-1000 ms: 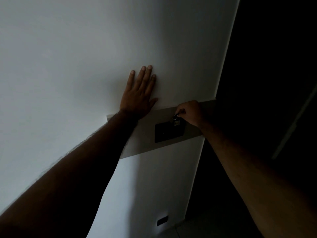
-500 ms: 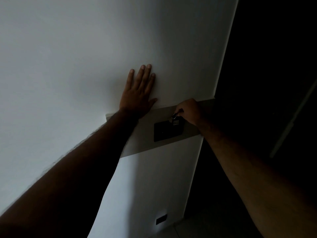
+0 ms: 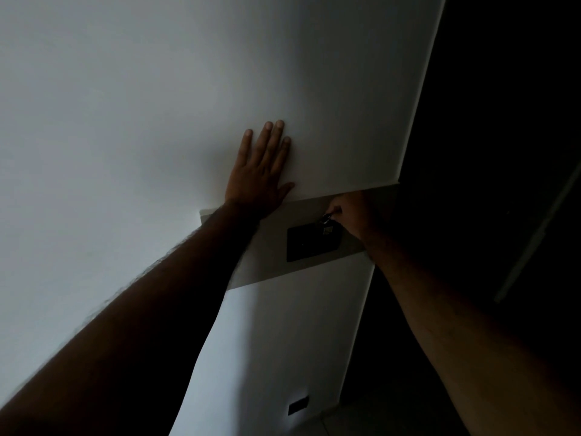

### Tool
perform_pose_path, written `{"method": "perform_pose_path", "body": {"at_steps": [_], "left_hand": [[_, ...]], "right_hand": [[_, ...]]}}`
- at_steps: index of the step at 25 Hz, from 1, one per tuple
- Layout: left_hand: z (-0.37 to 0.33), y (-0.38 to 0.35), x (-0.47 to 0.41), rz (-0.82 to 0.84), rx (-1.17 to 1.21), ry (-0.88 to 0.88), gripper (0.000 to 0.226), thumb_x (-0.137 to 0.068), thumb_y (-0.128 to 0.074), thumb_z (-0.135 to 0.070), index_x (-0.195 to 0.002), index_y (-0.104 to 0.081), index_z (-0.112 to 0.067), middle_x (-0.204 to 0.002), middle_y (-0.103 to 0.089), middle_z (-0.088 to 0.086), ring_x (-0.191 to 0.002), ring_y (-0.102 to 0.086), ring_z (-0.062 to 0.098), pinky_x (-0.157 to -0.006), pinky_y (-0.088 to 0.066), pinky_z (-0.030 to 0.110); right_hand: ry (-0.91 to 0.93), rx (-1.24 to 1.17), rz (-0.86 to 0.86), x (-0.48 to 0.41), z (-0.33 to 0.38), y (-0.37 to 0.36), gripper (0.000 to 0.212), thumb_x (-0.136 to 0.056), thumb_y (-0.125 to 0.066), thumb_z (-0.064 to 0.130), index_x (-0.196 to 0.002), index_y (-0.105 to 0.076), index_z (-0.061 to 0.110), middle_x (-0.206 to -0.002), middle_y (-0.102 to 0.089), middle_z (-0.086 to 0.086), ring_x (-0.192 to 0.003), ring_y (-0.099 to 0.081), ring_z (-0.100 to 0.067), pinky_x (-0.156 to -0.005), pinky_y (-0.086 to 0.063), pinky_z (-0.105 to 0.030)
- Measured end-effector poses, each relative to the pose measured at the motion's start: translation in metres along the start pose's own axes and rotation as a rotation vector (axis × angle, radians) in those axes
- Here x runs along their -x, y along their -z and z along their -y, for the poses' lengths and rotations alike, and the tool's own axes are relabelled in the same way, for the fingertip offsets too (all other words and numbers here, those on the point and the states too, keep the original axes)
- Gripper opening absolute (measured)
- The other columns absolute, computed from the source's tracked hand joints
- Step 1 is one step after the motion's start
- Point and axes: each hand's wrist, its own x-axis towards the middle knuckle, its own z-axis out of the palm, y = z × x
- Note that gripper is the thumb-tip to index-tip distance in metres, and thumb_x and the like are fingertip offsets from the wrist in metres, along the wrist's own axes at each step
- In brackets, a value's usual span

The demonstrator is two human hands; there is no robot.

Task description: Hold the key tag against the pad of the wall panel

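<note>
My left hand lies flat against the white wall, fingers straight and pointing up. My right hand is curled and pinches a small metal key ring with a tag. The tag hangs over the top right corner of a black rectangular wall plate. The plate is set in a grey band that runs across the wall. The room is dim, so what the fingers hold beyond the ring is hard to make out.
The wall ends at a vertical corner edge; beyond it on the right is a dark opening. A small black socket sits low on the wall near the floor.
Both hands stay almost where they were. The view has drifted slightly, and the right hand with the key ring has shifted a little up along the grey band.
</note>
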Motion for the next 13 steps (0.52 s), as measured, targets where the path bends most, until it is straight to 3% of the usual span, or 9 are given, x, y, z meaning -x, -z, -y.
{"method": "perform_pose_path", "body": {"at_steps": [2,6,13], "left_hand": [[-0.0012,0.0004,-0.0010,0.003,0.004,-0.003,0.088,-0.099,-0.038,-0.061,-0.164,-0.015,-0.006,-0.173,-0.009,0.021,-0.161,-0.010,0.038,-0.128,-0.016,0.062],[-0.0003,0.0015,-0.0018,0.001,0.005,-0.010,0.088,-0.099,-0.038,-0.060,-0.164,-0.017,-0.005,-0.173,-0.010,0.022,-0.161,-0.011,0.039,-0.128,-0.016,0.062],[0.0007,0.0051,-0.0015,0.020,-0.010,-0.012,0.090,-0.098,-0.040,-0.062,-0.164,-0.017,-0.006,-0.173,-0.009,0.020,-0.161,-0.011,0.038,-0.129,-0.015,0.061]], "right_hand": [[-0.006,-0.002,-0.010,-0.0012,0.0025,0.0017,0.010,-0.068,-0.074,-0.001,-0.076,-0.074,0.004,-0.083,-0.075,-0.017,-0.080,-0.068,-0.030,-0.074,-0.050,-0.031],[-0.019,-0.029,-0.003,-0.0001,0.0000,0.0027,0.009,-0.067,-0.074,-0.001,-0.075,-0.074,0.004,-0.080,-0.074,-0.018,-0.078,-0.068,-0.029,-0.071,-0.046,-0.028],[-0.076,-0.069,-0.027,0.0045,0.0047,0.0001,0.008,-0.069,-0.072,-0.005,-0.077,-0.073,0.000,-0.083,-0.073,-0.022,-0.079,-0.067,-0.032,-0.073,-0.051,-0.035]]}}
